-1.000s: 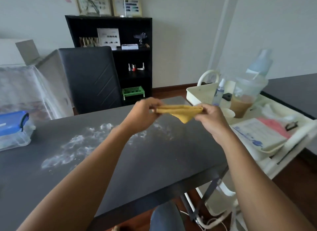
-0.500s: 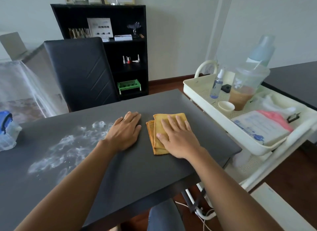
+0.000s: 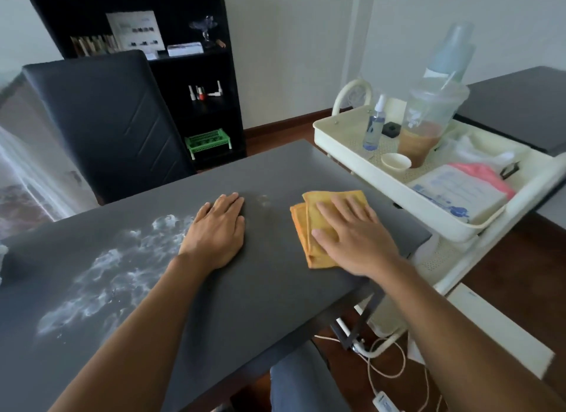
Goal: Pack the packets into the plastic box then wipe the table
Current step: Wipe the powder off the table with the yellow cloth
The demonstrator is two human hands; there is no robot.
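Note:
A folded yellow cloth [image 3: 309,224] lies on the dark grey table [image 3: 266,289] near its right edge. My right hand [image 3: 355,237] presses flat on the cloth with fingers spread. My left hand [image 3: 217,231] rests palm down on the bare table, a hand's width left of the cloth, holding nothing. White powdery smears [image 3: 110,273] cover the table to the left of my left hand. A small faint smear [image 3: 263,200] lies between the hands. The plastic box is out of view apart from a sliver at the far left edge.
A cream trolley [image 3: 361,162] stands right of the table, carrying a spray bottle [image 3: 374,126], a lidded drink cup [image 3: 428,126], a small white bowl [image 3: 395,161] and packets [image 3: 459,194]. A black chair [image 3: 101,123] stands behind the table. A black shelf [image 3: 171,62] is against the wall.
The cloth went from held up between both hands to flat on the table. In the last half second my right hand slid it rightward, away from my left hand, which stays flat.

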